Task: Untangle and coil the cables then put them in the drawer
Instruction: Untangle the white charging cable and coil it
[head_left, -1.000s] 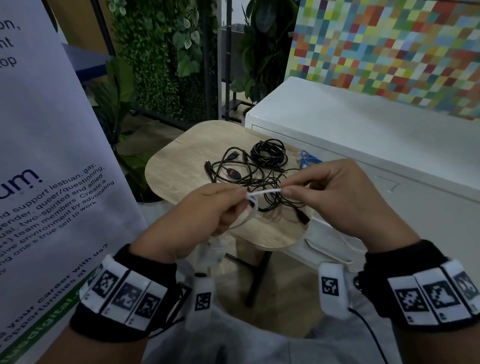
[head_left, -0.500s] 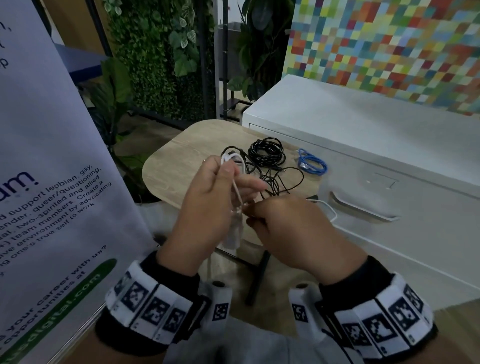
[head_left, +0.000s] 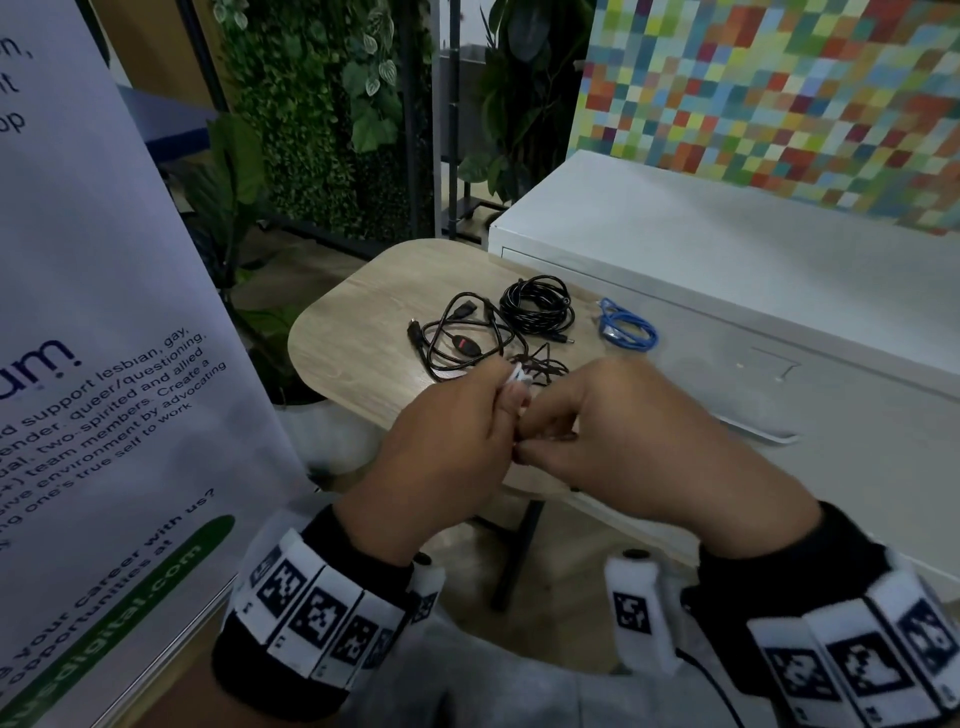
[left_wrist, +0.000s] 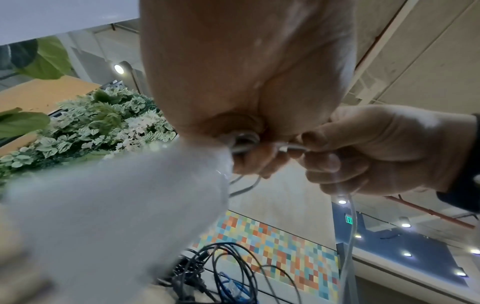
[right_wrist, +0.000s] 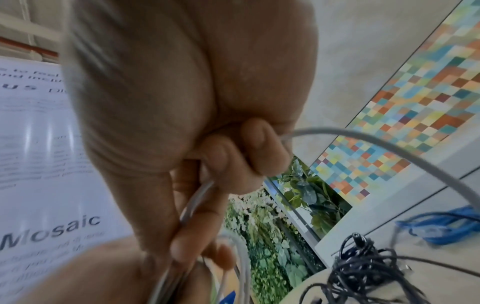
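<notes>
White cabinet (head_left: 727, 270) to the right of the small wooden table (head_left: 363, 312). Its drawer (head_left: 831, 467) front is closed, handle facing out (what is inside cannot be seen).

Cable count on the table: one coiled black cable (head_left: 537, 304), round and tidy; one loose black cable (head_left: 457, 338) with an inline red-marked block, sprawled just left of the coil; a thinner black tangle (head_left: 540, 366) near the table's front edge, strand count not readable. One blue cable (head_left: 626, 328) bundled at the table's right edge, hard against the cabinet front. One white cable (left_wrist: 349, 236), off the table, in the hands.

Two hands, raised together in front of the table's near edge, knuckles touching. Left hand (head_left: 452, 457): fingers curled closed around several loops of the white cable, a small white bend poking out above the thumb. Right hand (head_left: 634, 447): thumb and fingers pinched on the same cable right beside the left hand's loops; the free length runs down and away from the fist in the left wrist view.

Both wrists carry black bands with square printed markers. One standing banner (head_left: 104, 312) with text at left. Green plant wall (head_left: 322, 130) behind the table, multicoloured checker panel (head_left: 779, 93) above the cabinet.
</notes>
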